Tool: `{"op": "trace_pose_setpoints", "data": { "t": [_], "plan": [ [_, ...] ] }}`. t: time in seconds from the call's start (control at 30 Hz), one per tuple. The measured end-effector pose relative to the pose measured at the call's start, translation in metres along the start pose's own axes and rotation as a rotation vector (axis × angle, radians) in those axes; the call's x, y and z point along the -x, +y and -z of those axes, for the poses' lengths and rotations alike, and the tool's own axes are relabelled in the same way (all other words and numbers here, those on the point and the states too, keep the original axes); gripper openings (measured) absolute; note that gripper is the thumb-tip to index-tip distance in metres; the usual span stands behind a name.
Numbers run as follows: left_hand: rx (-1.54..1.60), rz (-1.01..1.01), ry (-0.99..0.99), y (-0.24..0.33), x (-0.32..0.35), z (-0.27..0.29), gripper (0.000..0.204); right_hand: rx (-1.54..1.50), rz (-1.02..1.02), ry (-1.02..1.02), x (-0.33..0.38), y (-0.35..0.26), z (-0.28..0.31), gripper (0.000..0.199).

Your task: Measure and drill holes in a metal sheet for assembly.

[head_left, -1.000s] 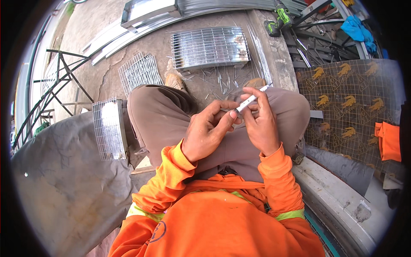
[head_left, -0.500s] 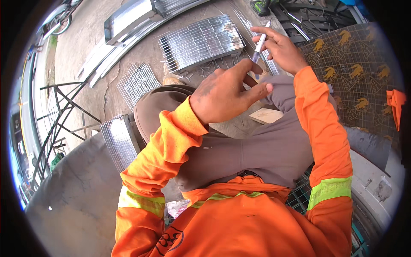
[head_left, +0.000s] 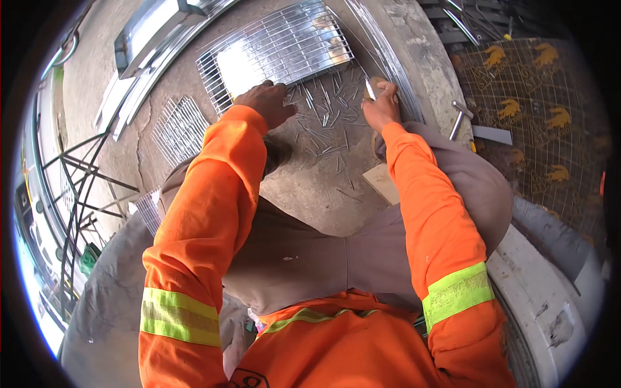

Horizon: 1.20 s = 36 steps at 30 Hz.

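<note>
My right hand [head_left: 383, 105] is closed around a white pen [head_left: 370, 89], whose slim end points away from me. Ahead on the ground lies a shiny metal panel [head_left: 259, 68] covered by a wire grid. My left hand [head_left: 268, 103] is at the panel's near edge, fingers bent and somewhat apart; nothing shows between them, and whether they touch the metal cannot be made out. Between the hands, many thin metal offcuts [head_left: 326, 110] are scattered over the ground.
A smaller wire grid [head_left: 180, 131] lies left of my knee. Farther left are long metal strips [head_left: 123, 97] and a metal box section [head_left: 155, 32]. On the right are a hammer [head_left: 460, 119], long thin rods [head_left: 388, 55] and a dark patterned board [head_left: 537, 110]. A black metal frame [head_left: 84, 174] stands at far left.
Both hands have moved apart and reached forward and down from above my lap. My left hand went left to the panel; my right hand lowered with the pen. The view has shifted.
</note>
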<state>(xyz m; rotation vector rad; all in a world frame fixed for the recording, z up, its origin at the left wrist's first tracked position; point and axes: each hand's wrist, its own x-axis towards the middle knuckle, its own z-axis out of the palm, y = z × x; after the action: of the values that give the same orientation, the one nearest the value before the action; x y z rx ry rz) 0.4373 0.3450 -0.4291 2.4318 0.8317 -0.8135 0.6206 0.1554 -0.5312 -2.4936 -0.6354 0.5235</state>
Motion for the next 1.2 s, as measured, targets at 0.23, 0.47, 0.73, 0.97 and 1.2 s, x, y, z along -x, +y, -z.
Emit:
{"op": "trace_pose_setpoints", "data": {
  "t": [0.23,0.47,0.73,0.97,1.2],
  "plan": [
    [0.204,0.369,0.151,0.007,-0.056,-0.052,0.101,-0.561,0.008,-0.622,-0.002,-0.118,0.089,0.033],
    [0.336,0.463,0.24,-0.001,-0.07,-0.073,0.1,-0.298,0.356,-0.66,0.027,-0.142,0.205,0.034],
    [0.294,0.426,0.25,-0.004,-0.058,-0.072,0.099,-0.027,0.303,-0.627,-0.003,-0.105,0.133,0.03],
    [0.281,0.433,0.241,-0.012,-0.056,-0.079,0.101,0.145,0.415,-0.622,0.01,-0.105,0.12,0.029],
    [0.265,0.417,0.206,-0.014,-0.077,-0.089,0.105,0.306,0.374,-0.426,-0.018,-0.072,0.093,0.029]
  ]
}}
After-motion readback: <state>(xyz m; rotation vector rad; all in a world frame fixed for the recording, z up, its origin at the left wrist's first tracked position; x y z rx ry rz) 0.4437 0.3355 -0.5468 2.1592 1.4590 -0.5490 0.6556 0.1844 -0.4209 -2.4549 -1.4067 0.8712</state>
